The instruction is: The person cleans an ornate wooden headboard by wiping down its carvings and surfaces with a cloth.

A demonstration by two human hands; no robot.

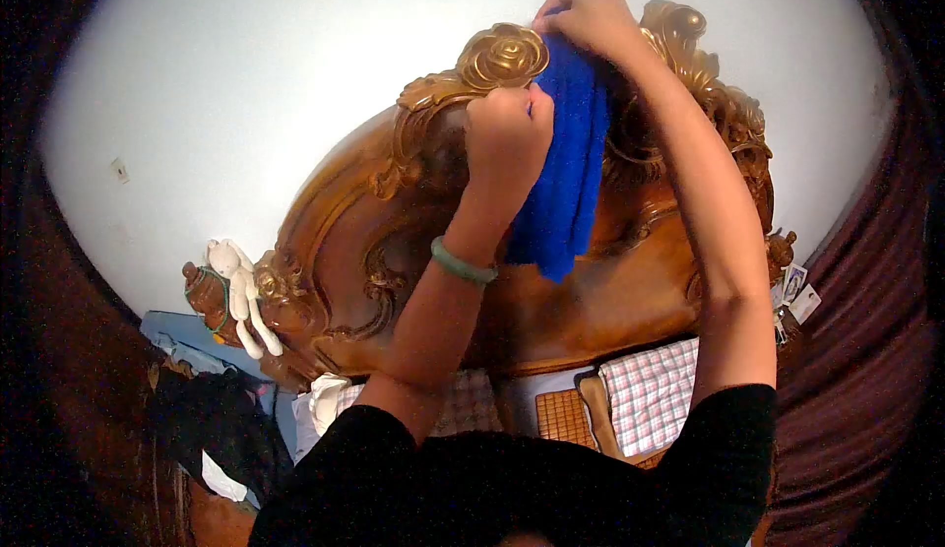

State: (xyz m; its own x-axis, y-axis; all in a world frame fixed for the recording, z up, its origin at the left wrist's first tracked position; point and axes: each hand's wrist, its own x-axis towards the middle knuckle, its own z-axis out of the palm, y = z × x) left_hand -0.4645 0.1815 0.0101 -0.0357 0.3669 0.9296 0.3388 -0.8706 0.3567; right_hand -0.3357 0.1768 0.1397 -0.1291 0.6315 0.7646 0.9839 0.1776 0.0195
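A blue cloth [566, 168] hangs in long folds in front of the carved wooden headboard [433, 222]. My right hand [591, 17] pinches its top edge, level with the crest of the headboard. Lower down, my left hand [510, 128] is closed in a fist on the left edge of the cloth, just under a gold carved rose [504, 55]. A green bangle [463, 261] circles my left wrist. The cloth's lower end dangles free against the wood.
A white plush toy [236, 286] leans on the left bedpost. Checked pillows [652, 394] lie below the headboard, beside a woven mat [566, 419]. Dark clothes [221, 429] are heaped at the left. Cards [799, 291] hang by the right post, near a dark curtain [847, 350].
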